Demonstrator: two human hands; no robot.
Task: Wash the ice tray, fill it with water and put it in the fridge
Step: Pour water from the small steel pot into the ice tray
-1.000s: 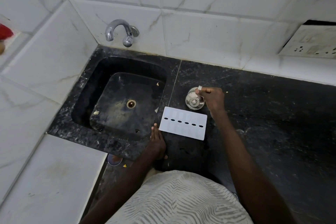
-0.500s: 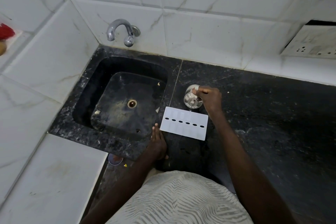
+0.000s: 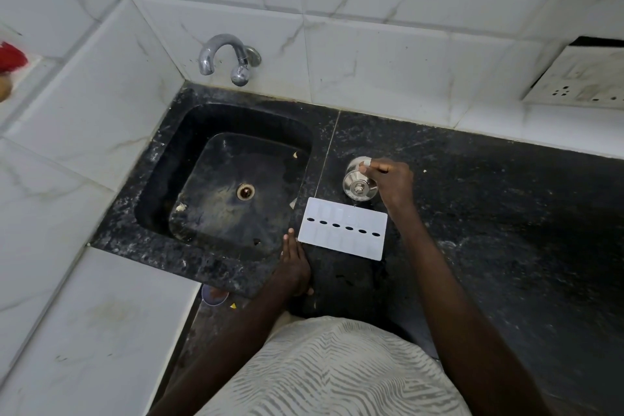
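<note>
My right hand (image 3: 393, 181) tips the small shiny steel cup (image 3: 358, 181) just behind the flat white plastic ice tray (image 3: 343, 232), my left hand (image 3: 294, 263) rests flat and empty beside it, and a fast pour could splash onto the black stone bench (image 3: 489, 213).

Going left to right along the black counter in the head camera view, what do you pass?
Sink → left hand → ice tray → right hand tipping a steel cup, which overlaps it.

Corner kitchen nook, white marble-look tiles meeting black stone.

Glossy veined wall tiles (image 3: 388, 54) wrap the corner above a speckled black granite counter (image 3: 506, 213). A chrome tap (image 3: 224, 57) juts from the back wall over a sunken black sink (image 3: 162, 186). A grubby socket plate (image 3: 574, 78) sits on the right wall, and a pale tiled ledge (image 3: 101, 331) runs lower left.
</note>
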